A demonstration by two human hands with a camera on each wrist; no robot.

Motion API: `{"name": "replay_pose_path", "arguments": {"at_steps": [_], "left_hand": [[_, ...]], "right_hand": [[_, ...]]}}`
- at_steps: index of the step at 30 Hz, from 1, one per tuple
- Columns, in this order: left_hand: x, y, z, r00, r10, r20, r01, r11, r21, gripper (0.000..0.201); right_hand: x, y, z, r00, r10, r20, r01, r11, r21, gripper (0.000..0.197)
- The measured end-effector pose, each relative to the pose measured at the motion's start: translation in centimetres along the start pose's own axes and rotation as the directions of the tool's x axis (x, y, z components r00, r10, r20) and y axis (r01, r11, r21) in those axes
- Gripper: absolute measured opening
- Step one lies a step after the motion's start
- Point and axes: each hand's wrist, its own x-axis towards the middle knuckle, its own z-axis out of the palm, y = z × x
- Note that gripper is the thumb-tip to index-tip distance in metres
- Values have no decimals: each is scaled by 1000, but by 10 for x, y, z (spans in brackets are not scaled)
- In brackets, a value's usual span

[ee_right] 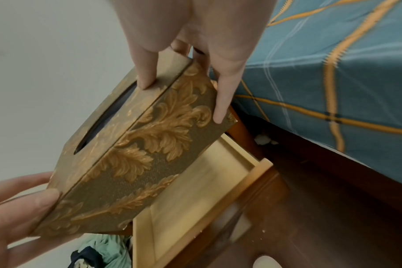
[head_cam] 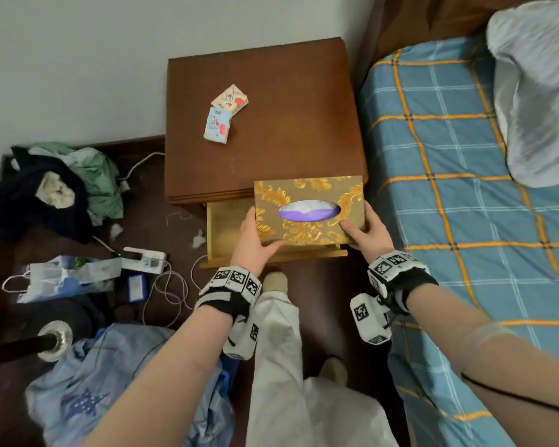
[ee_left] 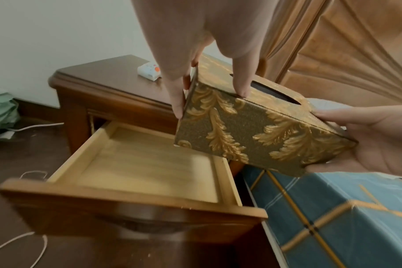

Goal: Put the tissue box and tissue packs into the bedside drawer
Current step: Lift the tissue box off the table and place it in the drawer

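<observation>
The bed (head_cam: 449,175) with its blue plaid sheet filled the right of the head frame, and just beside it, at upper centre, stood the brown bedside cabinet (head_cam: 271,130), its drawer (head_cam: 226,227) pulled open at frame centre with a bare pale wooden floor. The tissue box (head_cam: 309,209), gold with raised leaf scrolls and an oval slot showing white and purple, was held in the air over the right part of the drawer, tilted in both wrist views and not yet inside. It looked a rigid, covered box, probably light, with an embossed skin that should give good purchase; taking it by the two short ends seemed the sound hold, away from the slot. The left hand (head_cam: 255,241) gripped the left end, thumb on the top face and fingers (ee_left: 178,101) straight down the end panel. The right hand (head_cam: 368,233) gripped the right end likewise, thumb on top and fingers (ee_right: 223,101) spread down the side. Two tissue packs (head_cam: 225,112), one pale pink and one pale blue, lay touching at upper centre on the cabinet top; they appeared soft, film-wrapped and very light, likely easy to pinch by the flat faces.
</observation>
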Motion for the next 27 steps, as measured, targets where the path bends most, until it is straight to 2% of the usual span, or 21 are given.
{"name": "replay_pose_path", "arguments": {"at_steps": [3, 8, 16, 19, 27], "left_hand": [[0, -20, 10, 1000, -21, 19, 20, 1000, 15, 87], [25, -55, 23, 992, -108, 59, 103, 992, 76, 82], [61, -85, 31, 993, -104, 59, 105, 994, -11, 70], [71, -88, 32, 991, -112, 69, 114, 993, -18, 67], [99, -100, 42, 971, -223, 91, 233, 965, -118, 70]], "right_hand": [[1, 22, 6, 999, 19, 43, -18, 999, -33, 81], [16, 40, 26, 999, 15, 31, -12, 995, -96, 70], [54, 58, 46, 998, 4, -64, -9, 998, -66, 62], [63, 64, 47, 999, 32, -33, -35, 996, -82, 64], [89, 57, 54, 992, 127, -17, -128, 983, -132, 64]]}}
